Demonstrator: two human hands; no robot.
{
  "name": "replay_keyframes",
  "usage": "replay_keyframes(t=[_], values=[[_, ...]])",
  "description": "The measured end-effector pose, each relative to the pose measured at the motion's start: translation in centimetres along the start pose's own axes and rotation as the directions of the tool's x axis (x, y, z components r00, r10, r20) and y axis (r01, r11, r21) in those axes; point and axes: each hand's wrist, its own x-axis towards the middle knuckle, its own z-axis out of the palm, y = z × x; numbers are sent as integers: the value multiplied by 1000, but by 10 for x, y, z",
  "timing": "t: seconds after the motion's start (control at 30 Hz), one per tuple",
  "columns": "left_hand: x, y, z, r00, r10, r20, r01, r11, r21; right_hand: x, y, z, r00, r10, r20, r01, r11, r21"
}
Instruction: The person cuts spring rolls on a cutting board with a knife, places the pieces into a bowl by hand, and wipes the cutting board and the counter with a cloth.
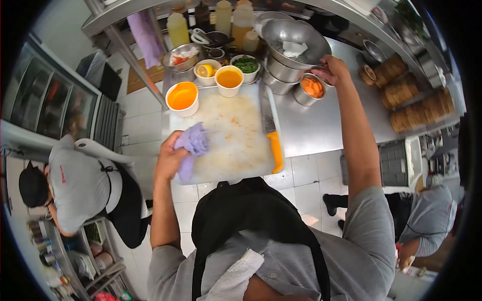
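My left hand (170,155) is closed around a crumpled purple cloth (193,139) over the left side of the white cutting board (211,160). Orange crumbs dot the board. A knife (274,150) with an orange handle lies along its right edge. At the back, my right hand (334,70) has its fingers curled at the right rim of a large metal bowl (281,32), which holds a white piece. Just below that hand stands a metal container of sliced carrots (311,89). Two tubs of orange liquid, the left tub (182,99) and right tub (229,81), stand at the board's back edge.
Behind the board are a cup with a lemon half (206,70), a tub of chopped greens (246,65) and squeeze bottles (223,17). Bamboo steamers (422,110) are stacked right. One co-worker (90,180) bends at the left; another person (427,215) is at the right.
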Motion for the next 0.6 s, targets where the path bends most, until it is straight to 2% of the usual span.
replay_keyframes(t=[0.07, 0.13, 0.2, 0.27, 0.3, 0.33, 0.37, 0.4, 0.43, 0.47, 0.5, 0.53, 0.57, 0.6], values=[[11, 3, 39, 985, -14, 172, 45, 983, -176, -14, -5, -9, 1000, -13, -12, 13, 999, 31], [28, 4, 94, 949, -63, 310, 133, 968, -211, -31, -5, -30, 998, -45, -32, 47, 997, 57], [52, 2, 145, 881, -28, 471, 69, 995, -70, -57, -4, -57, 998, -64, -19, 66, 992, 110], [86, -5, 187, 847, -20, 532, 76, 994, -83, -83, 2, -92, 1000, -12, -4, 12, 990, 142], [96, -4, 223, 807, -9, 590, 79, 992, -94, -108, 6, -100, 995, -34, -92, 49, 983, 176], [107, -1, 242, 798, -36, 601, 67, 997, -29, -121, 11, -117, 985, -36, -170, 56, 992, 116], [118, -9, 263, 843, -36, 536, -45, 989, 138, -139, 21, -135, 968, -55, -244, 88, 988, 127], [126, -14, 280, 854, 142, 500, -347, 872, 346, -154, 38, -158, 960, -115, -256, 171, 963, 209], [120, 0, 285, 773, 305, 557, -578, 700, 419, -179, 38, -164, 916, -54, -397, 146, 968, 206], [121, -5, 282, 722, 406, 561, -683, 549, 482, -191, 52, -178, 890, -87, -447, 194, 961, 199], [124, -13, 281, 740, 326, 588, -648, 578, 496, -210, 61, -193, 869, -95, -486, 206, 962, 180], [113, -3, 273, 834, 6, 552, -409, 677, 611, -227, 74, -200, 840, -114, -531, 204, 972, 114], [99, -6, 258, 790, -61, 610, -455, 609, 650, -247, 90, -208, 814, -97, -573, 156, 986, 53], [85, -10, 251, 776, -99, 623, -491, 525, 695, -262, 107, -218, 815, -52, -577, 163, 976, 143]])
